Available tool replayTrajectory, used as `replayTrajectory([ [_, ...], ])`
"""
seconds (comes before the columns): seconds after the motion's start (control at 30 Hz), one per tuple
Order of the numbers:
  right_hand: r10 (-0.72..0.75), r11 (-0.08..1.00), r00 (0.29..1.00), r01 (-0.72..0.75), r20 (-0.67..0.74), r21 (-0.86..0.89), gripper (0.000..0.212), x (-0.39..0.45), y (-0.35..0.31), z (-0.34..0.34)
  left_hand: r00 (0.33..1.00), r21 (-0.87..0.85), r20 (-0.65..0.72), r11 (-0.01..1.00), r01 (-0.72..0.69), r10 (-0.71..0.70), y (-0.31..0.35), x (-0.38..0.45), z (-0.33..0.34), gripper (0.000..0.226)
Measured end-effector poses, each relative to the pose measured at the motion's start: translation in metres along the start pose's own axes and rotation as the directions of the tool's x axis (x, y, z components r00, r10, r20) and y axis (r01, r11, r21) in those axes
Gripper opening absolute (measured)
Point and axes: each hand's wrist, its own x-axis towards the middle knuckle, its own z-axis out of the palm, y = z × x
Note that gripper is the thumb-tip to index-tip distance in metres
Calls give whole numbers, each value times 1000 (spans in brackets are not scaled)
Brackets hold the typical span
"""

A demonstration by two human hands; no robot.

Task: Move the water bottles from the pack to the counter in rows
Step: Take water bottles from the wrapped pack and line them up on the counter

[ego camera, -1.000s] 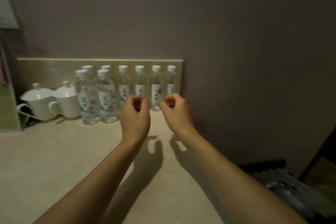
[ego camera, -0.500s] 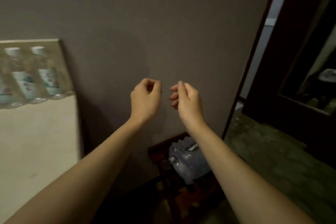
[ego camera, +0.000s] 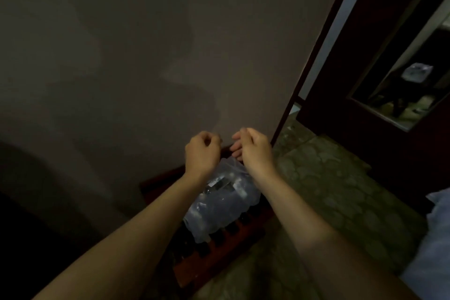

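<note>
The pack of water bottles, wrapped in clear plastic, lies on a low dark-red slatted stand against the wall. My left hand hovers above the pack's far end, fingers curled in, holding nothing. My right hand is just to its right at the same height, fingers loosely bent and empty. Both hands are above the pack, not touching it. The counter and the bottles standing on it are out of view.
A plain grey wall fills the left and centre. A dark door frame and a mirror panel stand to the right. Patterned green floor lies right of the stand. A pale cloth shows at the right edge.
My view has swung right and down from the counter to the pack. Both empty hands left the row of bottles and lowered toward the pack.
</note>
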Motion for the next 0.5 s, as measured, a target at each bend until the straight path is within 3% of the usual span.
replayTrajectory([
  [0.27, 206, 978, 960, -200, 190, -52, 30, 101, 60, -7, 994, 81, -35, 991, 102, -100, -42, 73, 54, 27],
  [0.43, 331, 943, 865, -307, 376, -125, 27, 148, 116, 10, 966, 122, -114, 962, 245, -232, -86, 101, 77, 25],
  [0.5, 381, 924, 812, -340, 442, -173, 26, 164, 139, 15, 942, 160, -82, 929, 334, -325, -101, 111, 86, 25],
])
